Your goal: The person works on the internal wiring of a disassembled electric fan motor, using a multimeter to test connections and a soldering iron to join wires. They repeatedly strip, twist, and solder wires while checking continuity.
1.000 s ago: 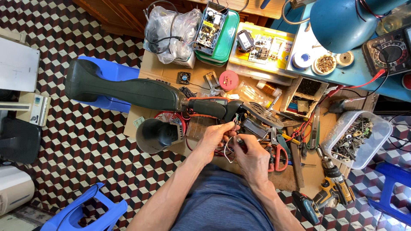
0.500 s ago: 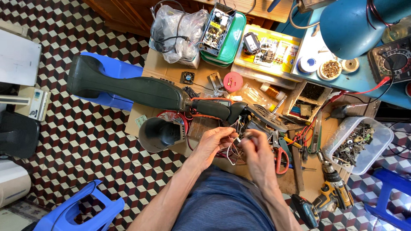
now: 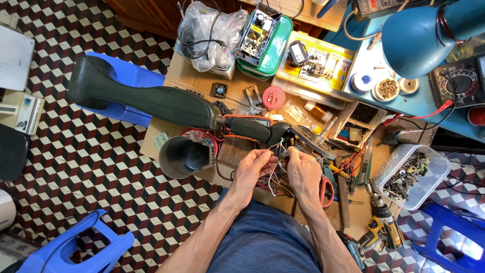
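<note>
My left hand [image 3: 254, 171] and my right hand [image 3: 303, 172] meet over a bundle of thin coloured wires [image 3: 275, 178] at the open end of a long dark green appliance body [image 3: 151, 101]. The fingers of both hands pinch the wires close to the body's black and orange neck [image 3: 257, 129]. A black funnel-shaped part [image 3: 184, 156] lies just left of my left hand. What the fingertips hold exactly is too small to tell.
Red-handled scissors [image 3: 326, 189], a yellow cordless drill [image 3: 381, 227], a clear tub of screws [image 3: 411, 174], a blue lamp [image 3: 422, 35], a multimeter [image 3: 462, 83], a green-lidded box with a circuit board [image 3: 265, 38] and blue plastic stools [image 3: 76, 247] surround the low cardboard-covered table [image 3: 192, 76].
Both hands have kept at the wires, shifting slightly. The camera view has drifted a little; the appliance body has not moved.
</note>
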